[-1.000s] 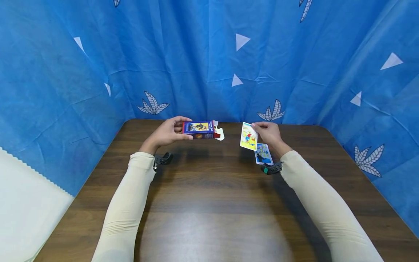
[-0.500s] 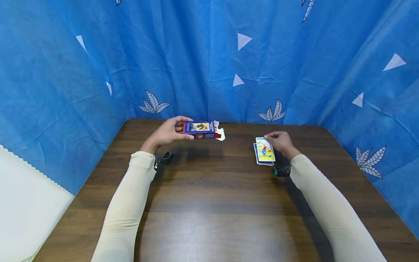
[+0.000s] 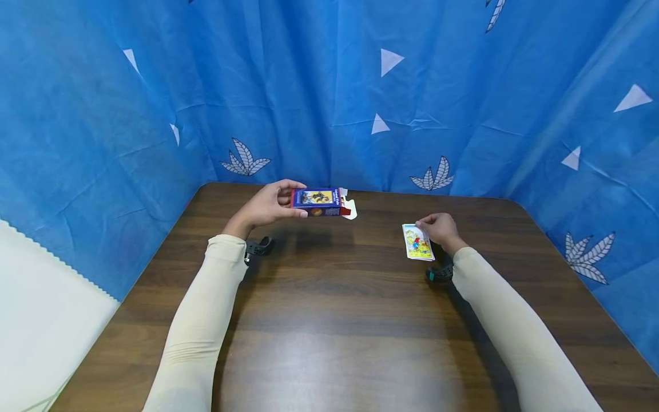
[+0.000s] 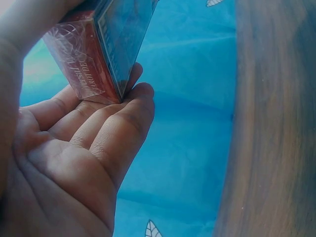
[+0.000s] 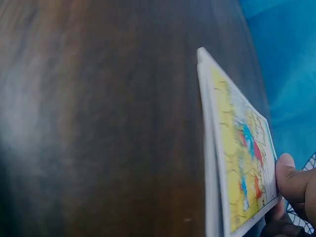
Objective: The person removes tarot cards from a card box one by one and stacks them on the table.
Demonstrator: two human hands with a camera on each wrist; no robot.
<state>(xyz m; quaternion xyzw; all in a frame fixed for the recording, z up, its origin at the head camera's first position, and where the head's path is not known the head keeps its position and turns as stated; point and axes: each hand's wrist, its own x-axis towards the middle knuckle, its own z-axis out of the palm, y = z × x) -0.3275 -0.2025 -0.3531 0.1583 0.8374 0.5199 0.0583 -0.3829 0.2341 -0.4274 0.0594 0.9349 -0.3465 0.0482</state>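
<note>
Between the thumb and fingers of my left hand (image 3: 265,206) a blue and red tarot card box (image 3: 317,201) is held above the table, its white end flap open toward the right. The left wrist view shows the box's red end (image 4: 84,64), wrapped in clear film, against the fingers. On the right, my right hand (image 3: 441,229) pinches the far edge of a yellow picture card (image 3: 418,242), which lies over a small stack of cards. In the right wrist view the thumb (image 5: 286,170) rests on the card's face; the other fingers are partly hidden.
The brown wooden table (image 3: 329,309) reaches back to a blue curtain (image 3: 309,86) with white triangles and leaf prints. A white cloth or panel (image 3: 46,320) stands at the left. Each wrist wears a black band (image 3: 259,246).
My right hand has brought the yellow card right and toward me, down onto the card stack, covering the blue card on it. The left hand keeps holding the box in place.
</note>
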